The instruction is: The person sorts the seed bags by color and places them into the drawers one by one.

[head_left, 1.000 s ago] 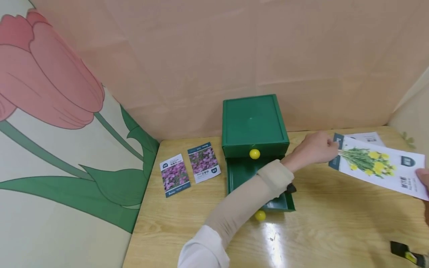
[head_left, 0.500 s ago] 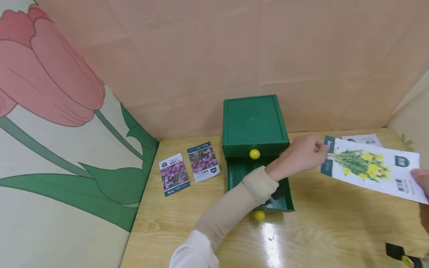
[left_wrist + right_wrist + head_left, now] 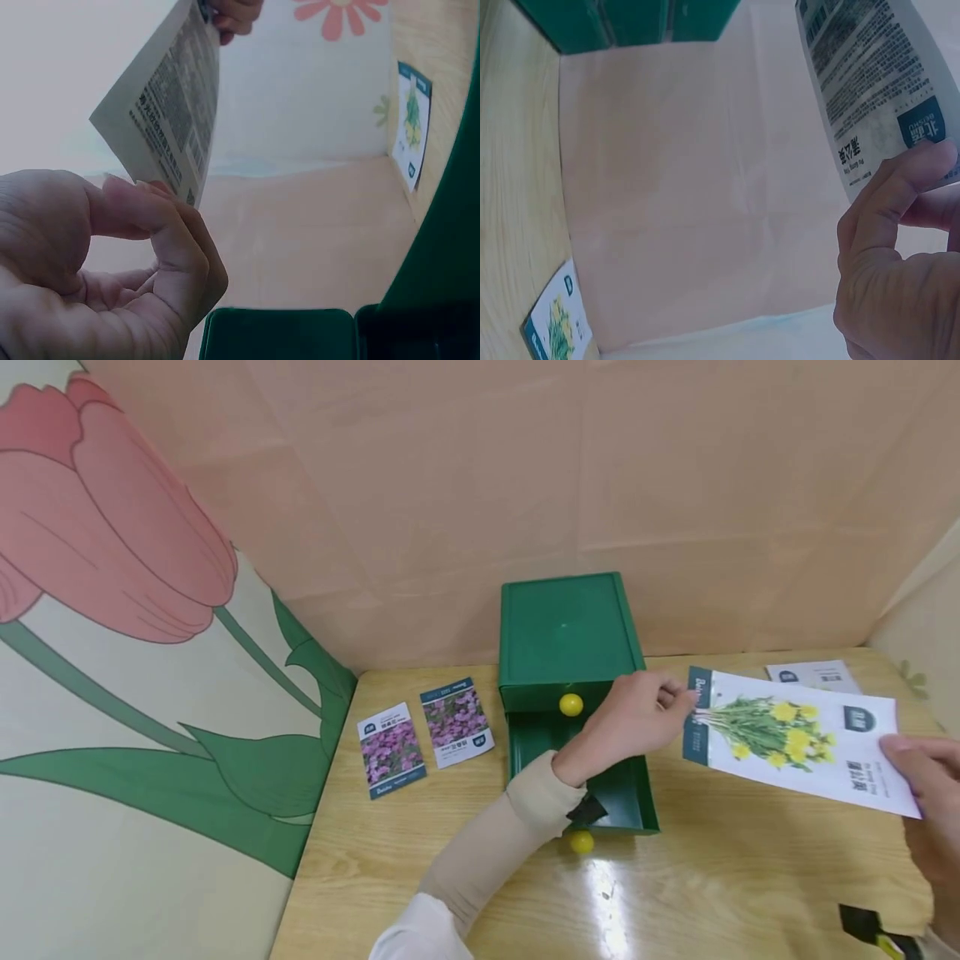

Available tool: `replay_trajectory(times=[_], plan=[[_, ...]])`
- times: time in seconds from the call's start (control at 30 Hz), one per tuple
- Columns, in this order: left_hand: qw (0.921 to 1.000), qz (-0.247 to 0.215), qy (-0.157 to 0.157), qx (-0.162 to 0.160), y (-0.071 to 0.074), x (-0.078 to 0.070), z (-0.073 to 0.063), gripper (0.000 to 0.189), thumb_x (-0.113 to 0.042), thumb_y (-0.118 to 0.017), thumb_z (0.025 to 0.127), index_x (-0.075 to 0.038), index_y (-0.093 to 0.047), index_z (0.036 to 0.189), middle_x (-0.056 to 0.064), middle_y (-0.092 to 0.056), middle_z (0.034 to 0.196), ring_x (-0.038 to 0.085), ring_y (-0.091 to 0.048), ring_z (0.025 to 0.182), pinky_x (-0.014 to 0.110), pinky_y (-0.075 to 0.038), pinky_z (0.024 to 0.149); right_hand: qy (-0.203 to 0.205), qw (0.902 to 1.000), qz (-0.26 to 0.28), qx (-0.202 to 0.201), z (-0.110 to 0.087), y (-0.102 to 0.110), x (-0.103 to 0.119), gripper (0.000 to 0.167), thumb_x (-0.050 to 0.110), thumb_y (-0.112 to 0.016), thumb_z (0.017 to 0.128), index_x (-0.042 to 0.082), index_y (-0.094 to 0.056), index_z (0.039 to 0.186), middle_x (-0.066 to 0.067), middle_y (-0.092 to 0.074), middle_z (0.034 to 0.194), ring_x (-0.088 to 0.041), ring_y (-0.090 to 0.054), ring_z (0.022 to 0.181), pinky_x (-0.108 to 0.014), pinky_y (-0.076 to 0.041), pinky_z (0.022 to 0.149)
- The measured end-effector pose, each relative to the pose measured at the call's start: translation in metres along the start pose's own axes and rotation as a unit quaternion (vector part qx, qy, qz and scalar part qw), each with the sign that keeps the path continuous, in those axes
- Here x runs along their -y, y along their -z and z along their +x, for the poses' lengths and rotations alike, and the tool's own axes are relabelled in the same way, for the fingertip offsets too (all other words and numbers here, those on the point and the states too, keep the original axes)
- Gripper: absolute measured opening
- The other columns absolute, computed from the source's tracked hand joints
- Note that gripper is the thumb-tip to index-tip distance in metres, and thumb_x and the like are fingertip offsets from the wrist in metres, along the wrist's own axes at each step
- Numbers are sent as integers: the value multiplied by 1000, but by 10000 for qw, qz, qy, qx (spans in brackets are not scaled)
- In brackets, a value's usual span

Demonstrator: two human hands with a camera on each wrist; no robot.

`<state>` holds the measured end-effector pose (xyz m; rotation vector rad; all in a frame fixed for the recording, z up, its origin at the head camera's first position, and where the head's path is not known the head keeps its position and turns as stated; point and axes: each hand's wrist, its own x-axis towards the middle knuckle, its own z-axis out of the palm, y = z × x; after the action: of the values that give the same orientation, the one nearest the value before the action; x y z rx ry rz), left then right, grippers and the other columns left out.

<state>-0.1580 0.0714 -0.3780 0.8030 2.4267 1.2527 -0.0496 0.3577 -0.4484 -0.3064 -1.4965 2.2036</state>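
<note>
A white seed packet [image 3: 795, 739] printed with yellow flowers is stretched between both hands above the table, its picture side toward the head camera. The left hand [image 3: 637, 714] pinches its dark blue end between thumb and fingers. At the other end, the right hand [image 3: 930, 777] grips a corner with thumb on top. Printed text covers the packet's back in both wrist views. Under the left forearm stands a green drawer box [image 3: 573, 631] with yellow knobs; its lower drawer [image 3: 630, 785] is pulled out, partly hidden by that arm.
Two seed packets with purple flowers, one [image 3: 392, 750] and another [image 3: 456, 724], lie left of the box on the wooden table [image 3: 360, 877]. Behind the held packet lies another white packet [image 3: 813, 675], partly covered. Walls [image 3: 420, 485] enclose the back and sides.
Both hands have moved left together with the packet, bringing it nearer the green box. More of the right hand has come into the head view. The grip looks the same.
</note>
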Motion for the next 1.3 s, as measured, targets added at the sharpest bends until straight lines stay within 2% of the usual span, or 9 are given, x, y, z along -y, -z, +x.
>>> replay_trajectory(times=[0.07, 0.17, 0.27, 0.47, 0.63, 0.83, 1.0, 1.17, 1.3], plan=[[9999, -67, -23, -71, 2, 5, -6, 20, -29, -56, 113, -15, -72, 110, -9, -71, 100, -1, -61, 79, 17, -51, 64, 78, 9998, 171, 29, -2, -5, -2, 33, -8, -53, 107, 5, -79, 90, 2, -80, 83, -7, -76, 63, -18, -56, 51], [9994, -328, -101, -86, 7, 14, -16, 23, -28, -56, 113, -11, -71, 119, -5, -73, 107, -4, -65, 82, 18, -55, 69, 108, 9993, 357, 89, -5, -13, -5, 30, -10, -55, 105, 0, -80, 92, -2, -81, 85, -10, -77, 64, -21, -57, 50], [9983, -540, -166, -160, 10, 24, -26, 25, -27, -56, 113, -8, -70, 121, -3, -72, 101, -1, -68, 77, 19, -56, 67, 53, 9996, 249, 112, -9, -21, -8, 24, -10, -60, 103, -1, -81, 96, -2, -81, 87, -11, -78, 65, -23, -58, 50], [9968, -651, -306, -358, 14, 42, -43, 23, -23, -56, 113, -6, -70, 116, -3, -69, 92, 3, -63, 73, 19, -54, 68, -460, 9981, -396, -54, -16, -35, -10, 15, 0, -70, 101, 5, -82, 93, 4, -80, 83, -7, -75, 63, -21, -57, 49], [9967, -646, -193, -460, 15, 51, -53, 22, -24, -56, 113, -6, -70, 116, -3, -68, 90, 3, -62, 72, 18, -53, 67, -682, 9944, -804, -60, -19, -45, -12, 15, 4, -71, 101, 9, -82, 93, 6, -78, 82, -6, -74, 63, -21, -57, 49], [9946, -844, 8, -596, 16, 60, -66, 22, -24, -57, 113, -7, -71, 116, -5, -68, 90, 1, -66, 79, 19, -56, 70, -787, 9942, -706, 186, -25, -52, -20, 11, 3, -72, 100, 6, -82, 95, 6, -78, 87, -7, -75, 68, -24, -60, 53], [9931, -893, 158, -740, 16, 68, -75, 23, -26, -57, 113, -8, -72, 117, -5, -69, 92, 2, -66, 81, 20, -57, 74, -890, 9924, -632, 576, -29, -55, -26, 8, 5, -74, 100, 7, -81, 98, 3, -78, 86, -8, -76, 70, -23, -61, 56], [9919, -925, 191, -848, 16, 76, -82, 23, -26, -57, 113, -9, -72, 117, -2, -71, 93, 2, -66, 81, 20, -57, 77, -1175, 9843, -805, 1045, -31, -53, -31, 10, 7, -71, 103, 11, -80, 103, 4, -78, 90, -9, -75, 75, -23, -61, 59], [9905, -1002, 197, -916, 16, 80, -87, 22, -25, -58, 113, -9, -72, 115, -2, -71, 90, 3, -65, 77, 20, -56, 73, -1280, 9773, -1114, 1266, -34, -53, -36, 12, 7, -68, 105, 13, -78, 106, 7, -78, 95, -7, -75, 79, -23, -62, 62]])
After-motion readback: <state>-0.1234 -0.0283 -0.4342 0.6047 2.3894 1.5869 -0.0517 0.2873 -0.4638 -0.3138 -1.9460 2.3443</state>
